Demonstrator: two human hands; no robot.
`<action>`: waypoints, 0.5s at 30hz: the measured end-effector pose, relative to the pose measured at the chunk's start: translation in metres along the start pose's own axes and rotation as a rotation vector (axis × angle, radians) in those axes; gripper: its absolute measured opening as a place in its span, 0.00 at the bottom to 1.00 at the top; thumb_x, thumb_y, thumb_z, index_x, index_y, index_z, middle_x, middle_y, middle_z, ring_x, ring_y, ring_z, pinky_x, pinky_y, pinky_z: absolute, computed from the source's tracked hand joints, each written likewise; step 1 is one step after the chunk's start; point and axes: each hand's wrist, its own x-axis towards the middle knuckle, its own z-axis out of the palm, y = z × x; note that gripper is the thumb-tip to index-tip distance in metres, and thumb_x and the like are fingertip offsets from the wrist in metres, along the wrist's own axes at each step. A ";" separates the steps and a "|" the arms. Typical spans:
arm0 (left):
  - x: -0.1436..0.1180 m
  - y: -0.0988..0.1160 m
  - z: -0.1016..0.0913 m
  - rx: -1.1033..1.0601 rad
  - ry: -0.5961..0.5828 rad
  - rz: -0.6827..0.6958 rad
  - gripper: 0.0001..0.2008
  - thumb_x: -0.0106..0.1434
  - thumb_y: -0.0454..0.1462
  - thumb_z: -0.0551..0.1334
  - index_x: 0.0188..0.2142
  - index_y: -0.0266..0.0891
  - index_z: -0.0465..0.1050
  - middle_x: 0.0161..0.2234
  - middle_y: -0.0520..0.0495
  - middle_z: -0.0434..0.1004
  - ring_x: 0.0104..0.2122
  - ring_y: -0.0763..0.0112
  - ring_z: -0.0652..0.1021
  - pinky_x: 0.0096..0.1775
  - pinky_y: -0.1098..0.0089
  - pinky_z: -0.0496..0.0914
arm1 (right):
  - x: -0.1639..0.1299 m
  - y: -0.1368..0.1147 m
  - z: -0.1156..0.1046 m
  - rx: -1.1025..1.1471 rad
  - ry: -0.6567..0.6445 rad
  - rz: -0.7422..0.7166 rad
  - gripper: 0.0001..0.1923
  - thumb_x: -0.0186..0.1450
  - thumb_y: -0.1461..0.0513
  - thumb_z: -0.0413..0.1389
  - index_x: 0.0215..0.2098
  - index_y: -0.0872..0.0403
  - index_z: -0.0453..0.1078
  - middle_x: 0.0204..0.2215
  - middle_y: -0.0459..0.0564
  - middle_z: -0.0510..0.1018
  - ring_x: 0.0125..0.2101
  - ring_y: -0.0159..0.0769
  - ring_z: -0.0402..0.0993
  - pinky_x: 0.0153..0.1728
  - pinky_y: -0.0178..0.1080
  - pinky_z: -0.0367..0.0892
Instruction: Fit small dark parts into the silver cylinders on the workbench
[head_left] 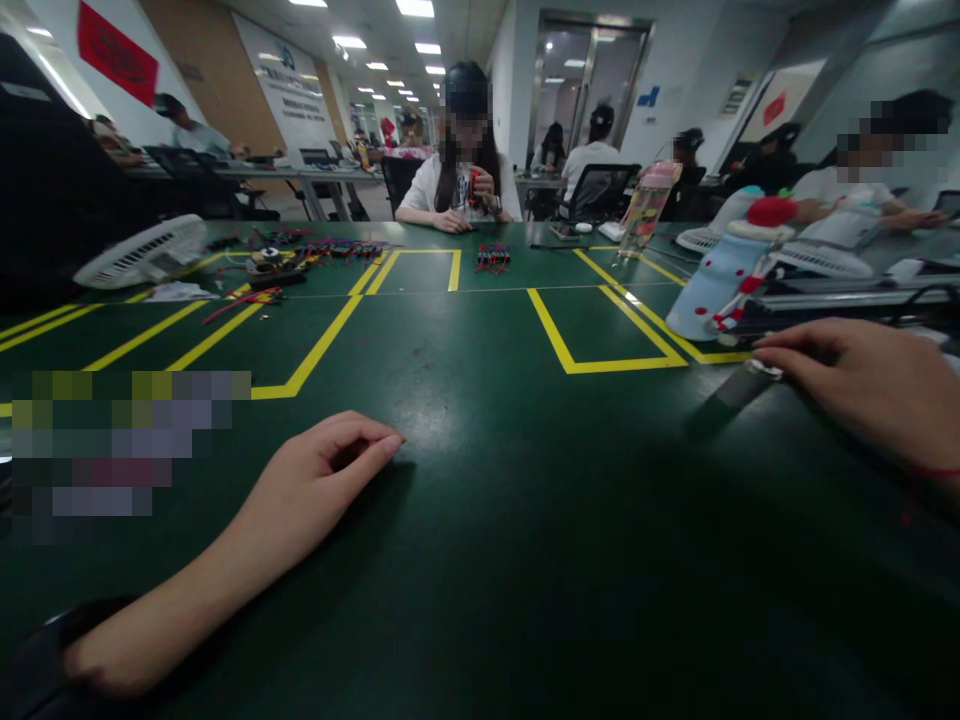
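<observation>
My left hand (322,470) rests low over the green table (480,560), left of the middle, its thumb and fingertips pressed together. Nothing shows between them. At the right edge my right hand (870,385) pinches the shiny upper end of a small grey cylinder (742,385). This cylinder leans over the tabletop, its lower end dim and blurred; its exact kind cannot be made out. Just beyond the right hand stands a pale blue bottle (709,285) with a red-topped snowman figure.
Yellow tape (622,367) marks rectangles on the table. Wire bundles (337,250) and a white fan (142,252) lie at the far left, a small wired cluster (493,258) at the far middle. A clear pink-lidded bottle (643,215) stands far right. Opposite sits a person (461,190).
</observation>
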 end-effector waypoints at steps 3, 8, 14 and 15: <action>-0.001 0.001 0.000 0.005 -0.005 0.002 0.15 0.64 0.50 0.58 0.37 0.43 0.76 0.39 0.49 0.79 0.40 0.61 0.77 0.42 0.65 0.68 | 0.007 0.018 0.002 -0.008 -0.141 0.071 0.18 0.61 0.48 0.55 0.38 0.51 0.78 0.36 0.51 0.79 0.34 0.36 0.70 0.35 0.37 0.59; -0.001 -0.001 0.001 -0.004 -0.006 0.012 0.15 0.64 0.50 0.58 0.37 0.43 0.76 0.39 0.49 0.79 0.40 0.61 0.77 0.43 0.65 0.68 | 0.009 0.017 0.007 -0.034 -0.121 0.114 0.20 0.62 0.47 0.54 0.41 0.50 0.78 0.38 0.52 0.79 0.35 0.37 0.70 0.35 0.38 0.58; -0.002 0.001 0.000 0.010 -0.010 0.011 0.15 0.64 0.50 0.58 0.37 0.42 0.75 0.39 0.48 0.78 0.41 0.61 0.77 0.44 0.65 0.68 | 0.009 0.023 0.009 0.028 -0.114 0.157 0.24 0.60 0.44 0.54 0.41 0.52 0.78 0.34 0.54 0.79 0.32 0.37 0.70 0.34 0.38 0.58; -0.002 0.001 0.000 0.011 -0.014 0.015 0.15 0.64 0.50 0.58 0.37 0.42 0.75 0.39 0.48 0.78 0.41 0.61 0.77 0.44 0.65 0.67 | 0.009 0.023 0.009 0.040 -0.114 0.162 0.24 0.59 0.44 0.55 0.41 0.52 0.78 0.33 0.53 0.79 0.32 0.37 0.70 0.34 0.38 0.58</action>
